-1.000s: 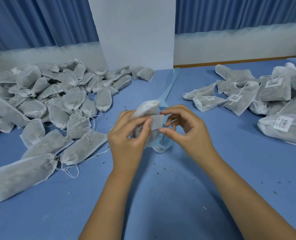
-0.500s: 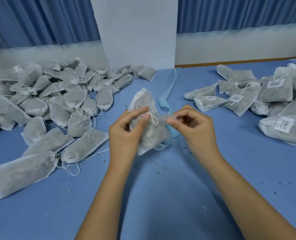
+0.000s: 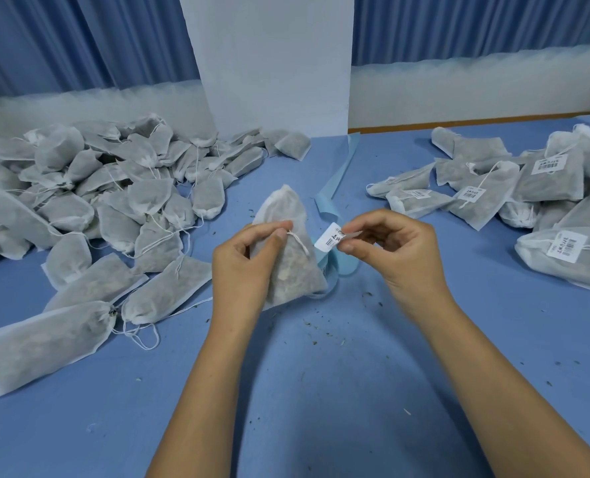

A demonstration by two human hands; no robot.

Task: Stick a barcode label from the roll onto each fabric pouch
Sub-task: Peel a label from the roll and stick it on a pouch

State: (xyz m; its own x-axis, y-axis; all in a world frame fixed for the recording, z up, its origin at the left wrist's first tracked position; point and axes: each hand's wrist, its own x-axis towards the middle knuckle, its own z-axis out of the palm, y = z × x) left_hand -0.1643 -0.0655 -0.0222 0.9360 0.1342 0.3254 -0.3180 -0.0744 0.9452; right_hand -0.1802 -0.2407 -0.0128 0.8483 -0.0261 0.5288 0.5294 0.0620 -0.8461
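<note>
Left hand (image 3: 245, 267) was held above the worktop (image 3: 321, 391), forearm angled up from below. Its thumb and curled fingers kept a closed grip on the upper part of a fabric pouch (image 3: 293, 274), with the thumb tip beside the white drawstring (image 3: 298, 241).

Right hand (image 3: 390, 250) was level with it. Thumb and forefinger held one end of a barcode label (image 3: 331, 236) in a pinch grip, the other fingers loosely curled. The label was in the air just beside the pouch's right edge (we could not tell whether the two touched).

Pouch: thin, gauzy grey-white fabric, narrowing to a gathered top and lumpy with dark loose filling. Label: small smooth white rectangle with rounded corners and black bars.

A pale blue backing strip (image 3: 338, 181), smooth and curling, ran behind the pouch. We noted unlabelled pouches (image 3: 97, 201) heaped at left and labelled pouches (image 3: 528, 194) at right. Dark crumbs (image 3: 317, 336) speckled the blue worktop.
</note>
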